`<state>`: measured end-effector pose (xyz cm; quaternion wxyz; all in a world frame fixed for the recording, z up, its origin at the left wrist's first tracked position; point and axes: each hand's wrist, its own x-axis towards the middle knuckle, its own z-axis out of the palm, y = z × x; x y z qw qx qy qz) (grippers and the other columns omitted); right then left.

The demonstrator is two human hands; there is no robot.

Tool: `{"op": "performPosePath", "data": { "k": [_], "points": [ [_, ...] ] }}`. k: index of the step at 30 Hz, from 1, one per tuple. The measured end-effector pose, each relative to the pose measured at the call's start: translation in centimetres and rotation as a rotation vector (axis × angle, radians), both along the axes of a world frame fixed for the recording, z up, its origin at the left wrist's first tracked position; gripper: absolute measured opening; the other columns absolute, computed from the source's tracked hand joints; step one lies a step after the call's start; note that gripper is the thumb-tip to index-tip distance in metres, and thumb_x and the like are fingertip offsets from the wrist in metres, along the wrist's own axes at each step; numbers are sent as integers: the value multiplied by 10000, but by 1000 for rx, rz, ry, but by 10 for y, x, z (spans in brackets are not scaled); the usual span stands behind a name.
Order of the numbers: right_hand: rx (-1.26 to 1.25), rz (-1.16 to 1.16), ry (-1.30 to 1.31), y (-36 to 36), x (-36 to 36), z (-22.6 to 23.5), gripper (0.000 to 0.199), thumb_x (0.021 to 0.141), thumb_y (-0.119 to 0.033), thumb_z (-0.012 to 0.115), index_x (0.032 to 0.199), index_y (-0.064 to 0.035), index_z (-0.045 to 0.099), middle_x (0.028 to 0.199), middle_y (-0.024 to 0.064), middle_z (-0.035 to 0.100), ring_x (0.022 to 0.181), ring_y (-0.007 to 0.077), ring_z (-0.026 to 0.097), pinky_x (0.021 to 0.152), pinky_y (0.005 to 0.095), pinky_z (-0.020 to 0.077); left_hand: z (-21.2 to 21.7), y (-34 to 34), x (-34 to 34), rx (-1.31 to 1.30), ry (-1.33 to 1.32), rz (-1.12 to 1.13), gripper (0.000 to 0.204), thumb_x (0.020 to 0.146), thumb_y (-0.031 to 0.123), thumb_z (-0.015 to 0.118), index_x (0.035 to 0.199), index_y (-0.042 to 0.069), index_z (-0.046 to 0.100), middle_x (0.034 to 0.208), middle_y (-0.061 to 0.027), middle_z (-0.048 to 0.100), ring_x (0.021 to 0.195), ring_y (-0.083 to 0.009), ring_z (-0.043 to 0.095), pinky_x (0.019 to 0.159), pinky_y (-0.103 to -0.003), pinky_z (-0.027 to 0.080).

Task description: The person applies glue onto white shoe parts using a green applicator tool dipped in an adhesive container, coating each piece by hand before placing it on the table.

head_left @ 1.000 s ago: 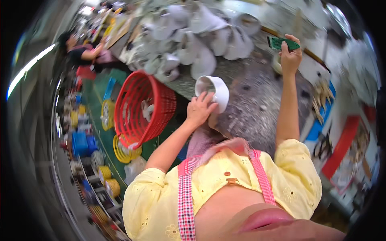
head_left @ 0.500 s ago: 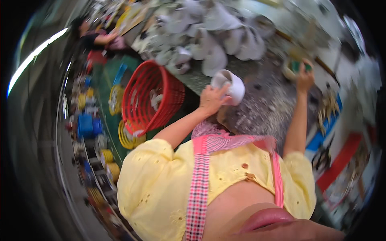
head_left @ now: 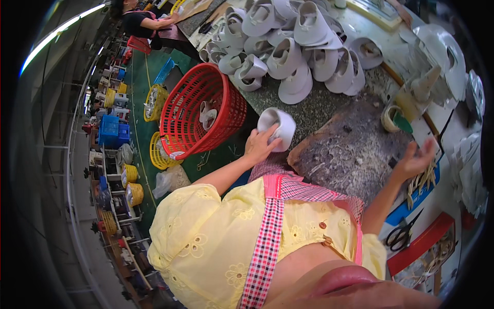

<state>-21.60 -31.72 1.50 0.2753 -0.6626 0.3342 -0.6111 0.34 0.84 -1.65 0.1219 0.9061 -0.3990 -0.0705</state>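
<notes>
Left hand (head_left: 260, 147) grips a white moulded shoe-upper piece (head_left: 277, 129), fingers wrapped round its lower side; the piece sits at the near edge of the bench (head_left: 314, 110), just above the gap between bench and basket. Right hand (head_left: 411, 164) released, fingers spread and palm up, hovering over the right part of the bench; it holds nothing and touches nothing.

Between the two hands: a dark, worn, crusted work pad (head_left: 350, 149) on the bench top. Just beyond the right hand, a roll of tape (head_left: 392, 117) and a cream cone-shaped item (head_left: 424, 85), apart from the fingers. Near the right wrist, a bundle of pale rubber bands (head_left: 423, 180) on a blue strip; below it, black-handled scissors (head_left: 402, 236) lying flat.

Far side of the bench: a heap of white shoe-upper pieces (head_left: 293, 46), piled loosely, well apart from the held one.

Left of the left hand: a red plastic basket (head_left: 203, 116), tilted with its mouth toward the bench, one white piece inside. Beside it on the green floor, yellow baskets (head_left: 157, 152) and a blue crate (head_left: 110, 131). Another person (head_left: 141, 20) works at the bench's far left end.
</notes>
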Motion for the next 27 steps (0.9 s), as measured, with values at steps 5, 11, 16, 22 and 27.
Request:
{"op": "performPosePath", "data": {
  "k": [5, 11, 16, 22, 27],
  "points": [
    [-660, 613, -234, 8, 29, 146, 676, 721, -327, 670, 1189, 59, 372, 1229, 194, 413, 1104, 319, 435, 898, 402, 349, 17, -48, 9, -98, -16, -156, 478, 761, 355, 570, 1180, 137, 494, 805, -122, 583, 713, -267, 457, 673, -347, 397],
    [-725, 791, 14, 32, 44, 165, 659, 707, -316, 667, 1187, 38, 385, 1211, 181, 428, 1080, 302, 446, 874, 388, 361, 38, -41, 11, -61, 57, -82, 478, 772, 380, 549, 1173, 125, 491, 842, -123, 592, 748, -300, 470, 698, -378, 393],
    [-450, 524, 255, 1, 27, 119, 647, 696, -306, 665, 1185, 20, 396, 1196, 170, 441, 1059, 287, 456, 854, 376, 372, 40, -14, 8, 43, 188, 61, 538, 754, 432, 532, 1227, 192, 445, 943, -264, 486, 830, -382, 491, 747, -413, 413],
    [-65, 65, 535, -45, 14, 36, 634, 683, -295, 662, 1184, -1, 409, 1178, 157, 456, 1035, 269, 467, 830, 362, 385, 30, 0, 16, -220, 232, -58, 487, 743, 411, 580, 1173, 191, 514, 790, -120, 585, 718, -270, 498, 680, -359, 429],
    [14, -114, 594, -72, -5, -5, 624, 671, -286, 660, 1182, -19, 420, 1163, 146, 469, 1015, 255, 477, 810, 350, 395, 25, 9, 25, -197, 273, -92, 481, 761, 380, 566, 1178, 149, 501, 784, -107, 588, 719, -269, 493, 686, -343, 416]
  ]
}}
